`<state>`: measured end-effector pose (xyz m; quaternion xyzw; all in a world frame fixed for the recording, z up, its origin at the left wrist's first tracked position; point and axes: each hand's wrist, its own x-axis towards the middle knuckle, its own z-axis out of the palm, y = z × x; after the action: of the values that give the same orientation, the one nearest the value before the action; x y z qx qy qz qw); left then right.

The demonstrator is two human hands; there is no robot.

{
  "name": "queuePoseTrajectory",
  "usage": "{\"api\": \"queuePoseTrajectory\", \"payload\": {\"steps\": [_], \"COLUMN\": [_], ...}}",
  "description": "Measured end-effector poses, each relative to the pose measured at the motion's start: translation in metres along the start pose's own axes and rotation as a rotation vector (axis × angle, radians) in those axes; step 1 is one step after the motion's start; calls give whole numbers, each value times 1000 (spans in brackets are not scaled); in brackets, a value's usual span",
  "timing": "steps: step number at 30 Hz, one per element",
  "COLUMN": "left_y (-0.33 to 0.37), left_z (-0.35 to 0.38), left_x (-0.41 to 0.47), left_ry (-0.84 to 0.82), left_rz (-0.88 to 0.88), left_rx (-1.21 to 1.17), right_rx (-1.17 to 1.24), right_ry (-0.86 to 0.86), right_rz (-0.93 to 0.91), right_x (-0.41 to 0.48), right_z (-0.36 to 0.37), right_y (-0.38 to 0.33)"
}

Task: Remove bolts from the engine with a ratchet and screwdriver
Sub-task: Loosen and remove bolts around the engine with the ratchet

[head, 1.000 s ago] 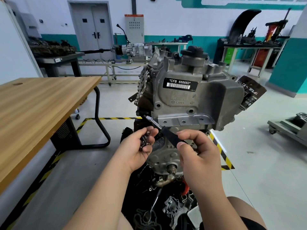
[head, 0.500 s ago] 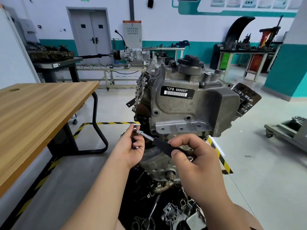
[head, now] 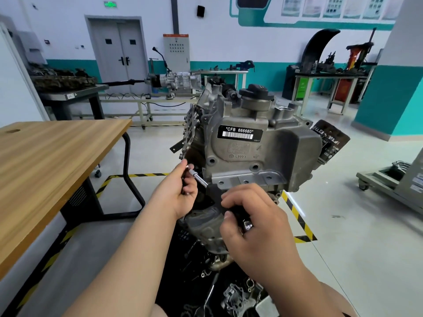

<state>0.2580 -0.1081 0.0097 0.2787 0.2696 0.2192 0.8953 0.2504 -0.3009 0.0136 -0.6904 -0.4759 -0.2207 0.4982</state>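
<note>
Left hand (head: pixel 176 195) now pinches screwdriver (head: pixel 199 178) tip, off engine (head: pixel 270 156).

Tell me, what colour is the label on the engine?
The label is black with white writing and a white barcode, clearest in the head view.

Bright even indoor light, soft shadows, floor glare, wide-angle edge distortion

Left hand (head: pixel 180 193) reaches forward and up, its fingers (head: pixel 191 183) curled, pinching the tip of the screwdriver (head: pixel 214 194); right hand (head: pixel 256 223) sits lower and nearer, knuckles up, fingers wrapped round the handle
</note>
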Motion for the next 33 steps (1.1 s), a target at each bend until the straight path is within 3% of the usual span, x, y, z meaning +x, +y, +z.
{"api": "queuePoseTrajectory", "payload": {"steps": [5,10,13,33], "left_y": [32,55,63,62], "left_z": [50,78,84,65], "left_x": [-4,-3,-2,23], "left_ry": [-53,80,96,-52], "left_rz": [153,777,896,676], "left_rx": [310,1164,1430,1162], "right_rx": [-174,-260,-288,-288], "right_ry": [66,123,135,95], "right_rz": [-128,-105,-71,-37], "right_x": [23,36,43,54], "right_z": [-5,8,16,19], "right_y": [-26,-48,-52,-43]}}
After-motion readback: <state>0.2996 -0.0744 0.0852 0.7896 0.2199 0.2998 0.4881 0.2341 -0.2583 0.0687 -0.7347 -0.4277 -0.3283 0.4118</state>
